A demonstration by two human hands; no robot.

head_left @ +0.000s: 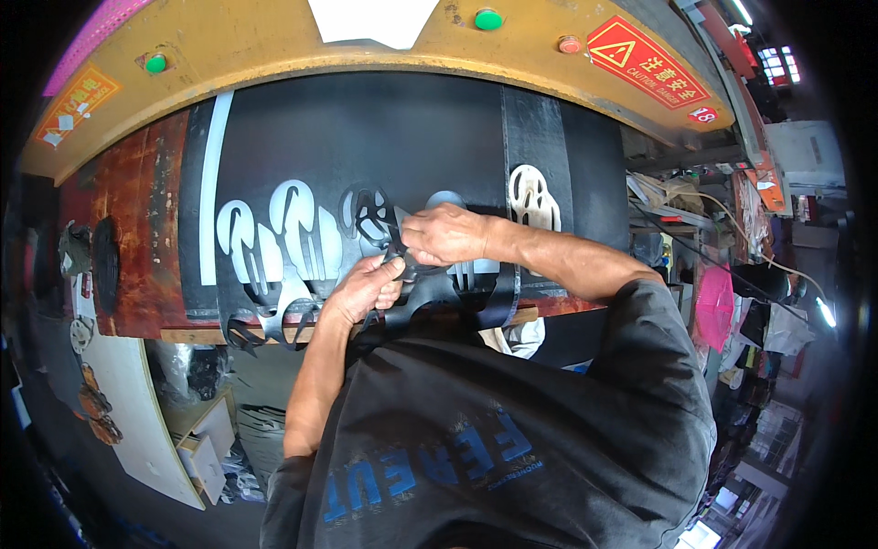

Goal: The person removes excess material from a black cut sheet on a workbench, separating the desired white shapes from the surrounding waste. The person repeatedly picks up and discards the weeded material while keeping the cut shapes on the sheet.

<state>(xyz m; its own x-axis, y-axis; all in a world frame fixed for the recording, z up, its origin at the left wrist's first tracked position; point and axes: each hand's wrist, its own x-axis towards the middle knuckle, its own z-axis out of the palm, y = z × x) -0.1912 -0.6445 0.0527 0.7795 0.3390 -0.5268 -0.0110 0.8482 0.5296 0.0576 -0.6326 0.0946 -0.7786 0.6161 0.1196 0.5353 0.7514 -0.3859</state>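
Black strappy piece [389,229] of thin sheet material was between the person's two hands, over the front part of the work surface. The left hand [368,288] pinched its near end between thumb and bent fingers. Just beyond and to the right, the right hand [445,235] had its fingers closed on the same piece, knuckles up; whether the piece was wholly free of its surroundings could not be told.

Around the grip spread a black sheet [366,128], its narrow strips hanging over the front edge left of the left hand. Left of the grip, two pale cut-outs [306,233] of looped outline showed in it side by side; another pale patch [445,197] showed just beyond the right hand. A whitish openwork shape [540,215] lay to the right, just past the right forearm.

Farther left of the hands was a rust-brown surface [137,220], and near the left edge of the sheet ran a white strip [217,183]. Well beyond the grip, a yellow machine beam [265,59] crossed over, bearing green buttons [488,19], a red button [569,44] and a red warning label [645,59].
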